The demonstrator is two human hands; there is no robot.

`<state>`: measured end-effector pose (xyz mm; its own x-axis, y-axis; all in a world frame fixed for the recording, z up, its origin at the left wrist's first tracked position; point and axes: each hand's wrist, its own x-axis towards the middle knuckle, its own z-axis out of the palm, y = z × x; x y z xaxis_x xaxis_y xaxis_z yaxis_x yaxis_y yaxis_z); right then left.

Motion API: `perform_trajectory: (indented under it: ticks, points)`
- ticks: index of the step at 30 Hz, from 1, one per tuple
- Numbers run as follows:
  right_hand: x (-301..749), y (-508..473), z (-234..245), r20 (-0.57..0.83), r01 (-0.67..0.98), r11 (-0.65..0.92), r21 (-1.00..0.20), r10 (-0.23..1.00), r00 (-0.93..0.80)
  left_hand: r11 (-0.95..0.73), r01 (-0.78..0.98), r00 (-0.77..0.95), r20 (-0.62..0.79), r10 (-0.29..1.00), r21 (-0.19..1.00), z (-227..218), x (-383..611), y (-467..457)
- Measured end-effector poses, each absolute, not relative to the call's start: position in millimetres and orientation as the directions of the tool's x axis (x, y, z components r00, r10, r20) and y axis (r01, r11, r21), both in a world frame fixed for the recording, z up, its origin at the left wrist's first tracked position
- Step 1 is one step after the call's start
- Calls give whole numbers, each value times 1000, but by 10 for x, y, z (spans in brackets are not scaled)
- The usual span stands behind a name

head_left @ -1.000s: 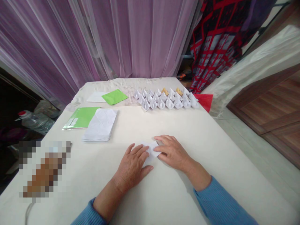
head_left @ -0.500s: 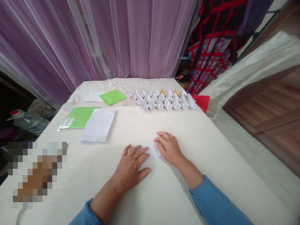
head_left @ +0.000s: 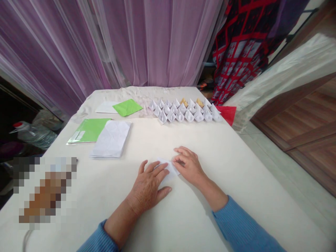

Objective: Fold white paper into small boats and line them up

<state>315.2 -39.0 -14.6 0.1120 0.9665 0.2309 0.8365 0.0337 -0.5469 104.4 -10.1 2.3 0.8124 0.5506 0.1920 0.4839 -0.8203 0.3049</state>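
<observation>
A small folded white paper (head_left: 169, 168) lies on the cream table (head_left: 223, 168) in front of me. My left hand (head_left: 149, 185) rests flat on its left part, fingers stretched out and pressing it down. My right hand (head_left: 188, 164) touches the paper's right edge, with the fingers bent and pinched at that edge. Most of the paper is hidden under the two hands. Both sleeves are blue.
Several folded white paper boats (head_left: 183, 111) with two tan ones stand in rows at the back. A stack of white sheets (head_left: 111, 139), green sheets (head_left: 88, 130) (head_left: 127, 106) and a red sheet (head_left: 228, 112) lie around. Purple curtains hang behind. A blurred patch covers the left.
My right hand has pulled in slightly, and its fingers have curled from flat to pinched at the paper's right edge. The left hand stays pressed on the paper.
</observation>
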Motion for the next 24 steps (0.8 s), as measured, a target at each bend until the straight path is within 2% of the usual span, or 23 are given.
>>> perform_trajectory:
  ticks: [13, 20, 24]
  points:
    - [3138, -414, -137, 246, 864, 55, -501, 966, 82, -811, 509, 798, 197, 570, 288, 40, 1081, -135]
    - [3145, -415, -111, 251, 878, 58, -474, 965, 72, -833, 494, 785, 284, 551, 252, 16, 1098, -132]
    - [3162, -472, -68, 219, 898, 65, -435, 975, 36, -854, 481, 808, 279, 519, 197, 40, 1113, -116]
